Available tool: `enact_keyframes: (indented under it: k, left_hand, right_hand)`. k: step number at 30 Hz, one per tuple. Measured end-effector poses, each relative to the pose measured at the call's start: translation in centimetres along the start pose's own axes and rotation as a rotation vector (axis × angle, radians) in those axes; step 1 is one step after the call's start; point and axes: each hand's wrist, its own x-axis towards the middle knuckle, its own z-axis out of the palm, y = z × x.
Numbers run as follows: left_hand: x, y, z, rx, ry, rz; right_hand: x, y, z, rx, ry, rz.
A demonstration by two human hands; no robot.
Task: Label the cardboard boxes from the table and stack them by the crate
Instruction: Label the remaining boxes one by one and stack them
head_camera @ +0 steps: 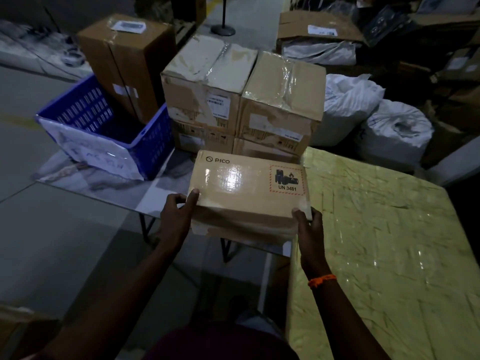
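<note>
Blue crate (104,131) at 10 o'clock, sitting on low counter (104,188) with white paper sheet across its near wall, handwriting unreadable. Tall cardboard box (127,66) at 11 o'clock, upright, just behind the crate, small label on top. Left hand (176,214) at 7 o'clock off centre, grips near-left corner of PICO box (249,193), thumb on top face, fingers curled at the side. PICO box mid-frame, flat, brown, taped glossy top with glare, PICO logo far-left, red-hatched UN 3481 battery mark far-right; cannot tell if its underside rests on anything. Stacked boxes (241,100) at 12 o'clock, two wide and two high, just beyond the PICO box, torn tape on top, touching the crate's right wall. Right hand (309,227) at 5 o'clock off centre, holds near-right corner, thumb on top edge, orange band (322,280) on the wrist. White sacks (389,131) at 2 o'clock, on the floor beside the stack. Yellow-wrapped counter (376,242) at 4 o'clock, crinkled film, its left edge just beside the PICO box.
</note>
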Motion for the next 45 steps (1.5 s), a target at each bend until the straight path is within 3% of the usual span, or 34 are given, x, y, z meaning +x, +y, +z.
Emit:
enact_keyframes:
  k: [3,6,8,11,13,17,23,28,34,41,45]
  left_hand:
    - [-0.1,0.5,-0.3,0.073,0.004,0.057]
    - [1.0,1.4,-0.7,0.258,0.040,0.389]
    - [1.9,2.8,0.0,0.439,-0.051,0.633]
    - [2.4,5.3,2.8,0.643,-0.294,0.828]
    - [2.8,5.6,4.5,0.771,-0.342,0.892]
    - [3.4,4.7,5.6,0.890,-0.330,0.862]
    - [3.8,4.4,5.7,0.897,-0.317,0.901]
    - [5.5,4.7,4.1,0.984,-0.357,0.929]
    - [6.3,3.6,3.7,1.123,-0.365,0.821]
    - [6.5,3.5,3.8,1.126,-0.371,0.809]
    - [6.3,3.2,3.9,1.034,-0.250,0.739]
  right_hand:
    - [-0.9,-0.7,0.1,-0.146,0.065,-0.092]
    - [-0.8,-1.7,0.9,-0.424,0.112,-0.399]
    - [-0.3,-2.6,2.4,-0.562,0.026,-0.594]
    - [0.5,-4.2,5.8,-0.764,-0.181,-0.724]
    - [1.1,-4.7,7.9,-0.886,-0.273,-0.771]
    - [2.1,-4.1,9.0,-1.024,-0.282,-0.750]
    - [2.0,-4.0,8.9,-1.018,-0.317,-0.726]
    - [3.4,-4.0,6.8,-1.112,-0.422,-0.719]
    - [5.7,-4.0,5.0,-1.247,-0.328,-0.604]
    - [5.2,-4.1,5.2,-1.201,-0.308,-0.559]
    - [5.3,-4.9,5.2,-0.958,-0.124,-0.336]
